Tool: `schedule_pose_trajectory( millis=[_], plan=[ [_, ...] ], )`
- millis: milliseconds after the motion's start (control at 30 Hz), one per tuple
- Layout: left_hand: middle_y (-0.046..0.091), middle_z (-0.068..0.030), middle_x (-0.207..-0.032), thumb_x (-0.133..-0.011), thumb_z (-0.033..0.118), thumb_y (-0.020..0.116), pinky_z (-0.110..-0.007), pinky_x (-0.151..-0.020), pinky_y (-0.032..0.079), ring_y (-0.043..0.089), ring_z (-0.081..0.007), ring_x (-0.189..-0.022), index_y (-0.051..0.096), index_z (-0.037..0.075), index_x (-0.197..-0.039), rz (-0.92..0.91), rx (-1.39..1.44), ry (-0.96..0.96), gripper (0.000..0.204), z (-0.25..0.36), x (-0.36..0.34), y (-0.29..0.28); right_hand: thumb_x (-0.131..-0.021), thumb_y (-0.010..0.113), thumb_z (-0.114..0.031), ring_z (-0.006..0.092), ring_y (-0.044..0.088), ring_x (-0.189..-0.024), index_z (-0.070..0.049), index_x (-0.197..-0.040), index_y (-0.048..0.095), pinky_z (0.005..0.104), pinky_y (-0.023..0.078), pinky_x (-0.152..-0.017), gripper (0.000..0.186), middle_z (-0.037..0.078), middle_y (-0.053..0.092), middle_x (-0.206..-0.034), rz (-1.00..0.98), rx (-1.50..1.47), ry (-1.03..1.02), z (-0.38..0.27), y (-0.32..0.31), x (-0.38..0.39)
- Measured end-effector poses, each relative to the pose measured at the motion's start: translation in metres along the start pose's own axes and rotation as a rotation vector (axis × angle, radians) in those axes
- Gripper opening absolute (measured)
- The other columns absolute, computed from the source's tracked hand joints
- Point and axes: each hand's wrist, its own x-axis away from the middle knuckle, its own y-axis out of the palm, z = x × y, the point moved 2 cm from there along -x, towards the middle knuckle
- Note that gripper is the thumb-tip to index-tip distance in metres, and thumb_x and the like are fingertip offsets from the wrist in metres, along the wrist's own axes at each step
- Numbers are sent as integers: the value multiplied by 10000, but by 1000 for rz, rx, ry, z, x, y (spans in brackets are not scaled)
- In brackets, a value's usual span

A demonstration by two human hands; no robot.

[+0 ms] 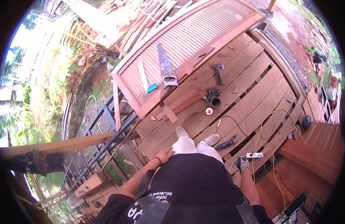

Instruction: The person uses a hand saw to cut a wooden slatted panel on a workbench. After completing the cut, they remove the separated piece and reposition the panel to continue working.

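The left grip, bare with a bracelet at the wrist, rests against the person's pale trousers, empty as far as it shows, fingers loosely bent. The right grip wears a grey and dark glove; its fingers are too small to tell whether they close on anything. Just beyond it, toward the deck's near right corner, lies a white power strip, with a yellow cord looping close by. A dark power tool lies between the strip and the person's shoes. Farther out, mid-deck, a white bottle stands near a dark cup. Beyond them lies a hatchet, near the slatted panel along the deck's left edge. On the panel lie a saw, handle toward its right edge, and a blue-headed brush near its near end.
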Motion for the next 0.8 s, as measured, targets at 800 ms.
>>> schedule_pose_trajectory(
  millis=[800],
  plan=[
    [691, -182, -1178, -903, 323, 608, -394, -984, 493, 653, -315, -1120, 691, 76, -1210, 182, 437, -471, 403, -86, -30, 24, -938, 647, -220, 142, 642, -616, -69, -1022, 692, 292, 506, -536, 179, 41, 682, -775, -185, 677, -475, -275, 176, -95]
  ],
)
